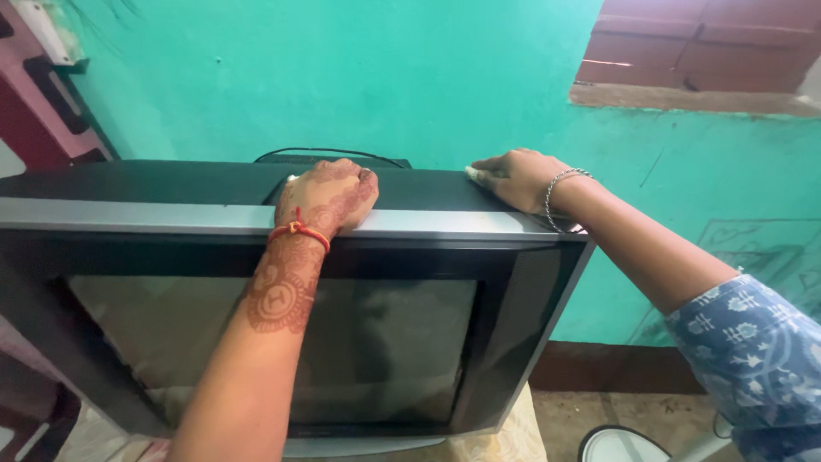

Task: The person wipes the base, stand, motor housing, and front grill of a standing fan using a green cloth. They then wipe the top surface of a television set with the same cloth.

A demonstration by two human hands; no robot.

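A bulky black television point(171, 184) with a silver strip along its top front edge fills the lower left. Its dark screen point(393, 351) faces me. My left hand point(329, 195), patterned with henna and wearing a red thread at the wrist, rests palm down on the top front edge of the set. My right hand point(517, 178), with a silver bracelet, lies flat on the top near the right corner, pressing a small white cloth point(473, 174) that pokes out under the fingers.
A teal wall point(385, 77) stands right behind the television. A brick-red window recess point(701, 51) is at the upper right. A black cable point(333, 154) runs behind the set. A pale patterned cover point(513, 436) lies under it; a round white object point(620, 447) sits on the floor.
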